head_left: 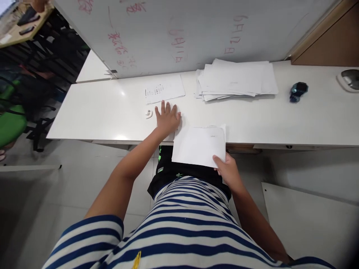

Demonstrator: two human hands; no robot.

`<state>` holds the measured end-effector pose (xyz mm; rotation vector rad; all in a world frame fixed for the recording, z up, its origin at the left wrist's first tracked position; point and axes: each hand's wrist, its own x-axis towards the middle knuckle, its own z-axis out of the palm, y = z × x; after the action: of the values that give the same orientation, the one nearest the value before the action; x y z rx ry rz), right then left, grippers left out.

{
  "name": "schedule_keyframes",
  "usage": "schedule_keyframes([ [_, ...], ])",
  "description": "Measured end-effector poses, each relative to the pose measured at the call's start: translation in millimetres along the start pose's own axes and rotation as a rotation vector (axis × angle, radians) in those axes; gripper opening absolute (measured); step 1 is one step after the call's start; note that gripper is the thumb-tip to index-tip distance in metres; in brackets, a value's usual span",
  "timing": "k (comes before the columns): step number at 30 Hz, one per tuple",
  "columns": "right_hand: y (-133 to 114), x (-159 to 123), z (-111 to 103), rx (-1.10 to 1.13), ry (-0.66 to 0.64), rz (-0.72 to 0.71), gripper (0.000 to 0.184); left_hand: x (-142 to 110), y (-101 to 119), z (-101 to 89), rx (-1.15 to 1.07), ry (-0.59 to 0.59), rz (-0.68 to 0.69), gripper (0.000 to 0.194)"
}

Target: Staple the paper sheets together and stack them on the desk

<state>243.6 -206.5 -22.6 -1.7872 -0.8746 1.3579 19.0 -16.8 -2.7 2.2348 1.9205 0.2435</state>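
My right hand (227,169) grips the near right corner of some white paper sheets (199,145), thumb on top. The sheets hang partly over the desk's front edge. Fingers spread, my left hand (168,118) lies on the white desk (92,108) by the far left corner of the sheets; whether it touches them I cannot tell. Just left of it is a small white ring-shaped item (149,113). Beyond its fingertips lies a printed sheet (165,89) with dark marks. A loose stack of white paper (235,79) sits further right at the back.
A whiteboard (196,33) with red writing stands along the desk's back. To the right are a dark blue shiny object (298,91) and a white-and-black device (349,80). A green chair (11,123) and another table (33,28) stand at the left.
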Motion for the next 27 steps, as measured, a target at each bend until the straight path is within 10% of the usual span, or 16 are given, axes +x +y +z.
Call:
schedule_keyframes([
  [10, -2, 2, -1, 0.014, 0.004, -0.048, 0.04, -2, -9, -9.1, -0.244, 0.014, -0.056, 0.051],
  [17, -19, 1, -27, 0.031, 0.14, -0.164, 0.032, -45, -20, -34.0, -0.635, 0.406, 0.137, 0.047],
  [27, -32, 0, -36, 0.242, 0.293, -0.507, 0.035, -75, -56, -12.5, -0.419, 0.181, 0.126, 0.038],
])
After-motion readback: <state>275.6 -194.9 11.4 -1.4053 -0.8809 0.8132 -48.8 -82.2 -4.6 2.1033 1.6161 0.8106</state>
